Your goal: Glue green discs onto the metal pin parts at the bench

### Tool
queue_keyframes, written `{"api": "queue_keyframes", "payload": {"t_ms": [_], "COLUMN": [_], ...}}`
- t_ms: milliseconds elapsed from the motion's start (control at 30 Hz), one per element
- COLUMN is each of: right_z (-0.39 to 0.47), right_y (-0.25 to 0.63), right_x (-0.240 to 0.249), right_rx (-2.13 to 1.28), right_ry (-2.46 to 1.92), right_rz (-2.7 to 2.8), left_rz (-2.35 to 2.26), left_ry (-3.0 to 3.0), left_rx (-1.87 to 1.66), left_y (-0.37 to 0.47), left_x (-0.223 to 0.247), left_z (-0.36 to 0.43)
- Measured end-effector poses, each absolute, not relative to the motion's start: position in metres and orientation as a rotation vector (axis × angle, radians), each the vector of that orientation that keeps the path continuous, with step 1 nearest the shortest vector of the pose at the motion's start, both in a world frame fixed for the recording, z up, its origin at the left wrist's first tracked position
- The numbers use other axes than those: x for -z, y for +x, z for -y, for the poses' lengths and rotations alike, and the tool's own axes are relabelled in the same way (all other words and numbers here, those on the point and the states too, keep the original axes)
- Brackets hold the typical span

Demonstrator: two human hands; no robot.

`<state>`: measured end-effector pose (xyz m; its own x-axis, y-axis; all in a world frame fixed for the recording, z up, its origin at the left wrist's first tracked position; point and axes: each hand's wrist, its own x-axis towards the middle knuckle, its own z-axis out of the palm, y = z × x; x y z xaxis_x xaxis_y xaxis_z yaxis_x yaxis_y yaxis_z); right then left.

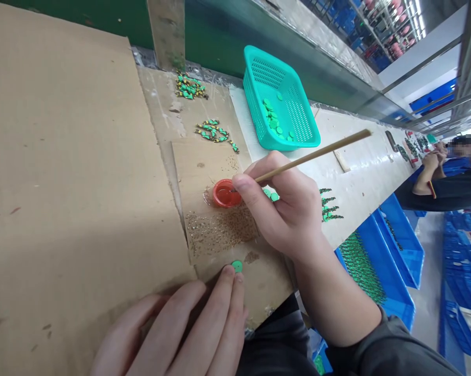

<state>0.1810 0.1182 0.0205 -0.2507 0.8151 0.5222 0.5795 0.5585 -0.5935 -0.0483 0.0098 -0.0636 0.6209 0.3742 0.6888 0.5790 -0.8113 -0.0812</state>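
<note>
My right hand is closed on a thin wooden stick, like a brush handle. The stick's lower end is at a small red cup of liquid; its very tip is hard to see. My left hand lies low in the view, its fingertips touching a small round green disc on the cardboard. Tiny beads or specks are scattered below the cup. Small green discs show just behind my right hand, and green-tipped dark pieces lie in a row to its right.
A teal basket holds green discs. Small green, yellow and black pieces lie in a pile, with a looser group nearby. Blue bins stand below the table's right edge. Another person sits farther along the table.
</note>
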Motion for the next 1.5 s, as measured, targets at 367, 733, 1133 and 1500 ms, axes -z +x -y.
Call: {"api": "queue_keyframes", "payload": {"t_ms": [367, 733, 1133, 1500], "right_z": [-0.123, -0.021, -0.012, -0.013], "right_y": [0.182, 0.185, 0.184, 0.184], "right_x": [-0.016, -0.004, 0.005, 0.007], "right_rx": [-0.244, -0.3, -0.38, -0.393], "right_ry": [-0.983, -1.031, -1.145, -1.166], "right_rz": [1.927, 1.693, 1.744, 1.745], "left_rz": [1.047, 1.41, 1.458, 1.534], "left_ry": [-2.689, -2.871, -2.887, -2.953], "left_rx": [1.099, 0.95, 0.887, 0.855], "left_y": [-0.04, -0.029, -0.031, -0.034], "left_x": [0.06, 0.032, 0.027, 0.03], "left_z": [0.007, 0.016, 0.021, 0.024]}}
